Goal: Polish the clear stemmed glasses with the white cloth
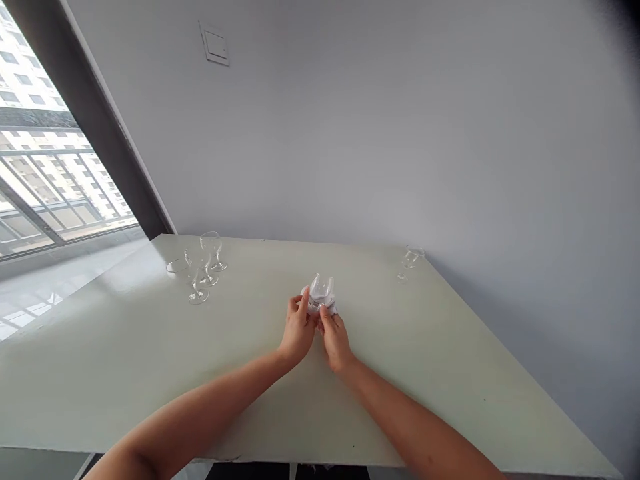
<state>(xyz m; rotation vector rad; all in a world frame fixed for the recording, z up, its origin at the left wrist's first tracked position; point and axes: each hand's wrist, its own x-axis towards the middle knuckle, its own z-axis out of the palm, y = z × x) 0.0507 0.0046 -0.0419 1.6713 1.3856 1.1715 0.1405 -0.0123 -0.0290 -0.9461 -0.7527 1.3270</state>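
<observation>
Over the middle of the table, a clear stemmed glass (321, 288) is held between my two hands, its bowl facing the far wall. A white cloth (305, 292) is bunched around its lower part. My left hand (299, 328) is closed on the left side, the thumb lying along the glass and cloth. On the right, my right hand (334, 337) grips the cloth and the glass's near part, thumb on top. The fingers underneath are mostly hidden, as is the stem.
Three clear stemmed glasses (199, 295) stand grouped at the table's far left. One more glass (410, 260) is near the far right edge. The pale table (240, 400) meets a grey wall (375, 133) with a switch (216, 45). A window (45, 167) is on the left.
</observation>
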